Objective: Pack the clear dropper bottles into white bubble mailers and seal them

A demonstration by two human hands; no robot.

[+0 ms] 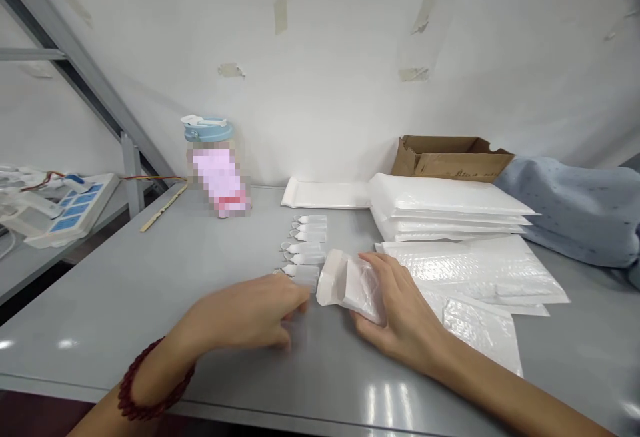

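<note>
My right hand (400, 310) is wrapped round a small white bubble mailer (357, 287); its flap end faces left and gapes. My left hand (250, 310) hovers beside the near end of a column of small clear plastic pieces with white caps and thin loops (303, 257). Its fingers are curled and partly smeared by motion, so whether anything is between them cannot be made out. Around my left wrist is a dark red beaded bracelet (155, 383).
Right of my right hand lie flat white bubble mailers (475, 263) and a stack of plump ones (450, 203). Another white mailer (327, 195) lies by the wall. Behind are a cardboard box (455, 160), blue cloth (575, 210), a blue-lidded cup (209, 130) and a wooden stick (165, 207).
</note>
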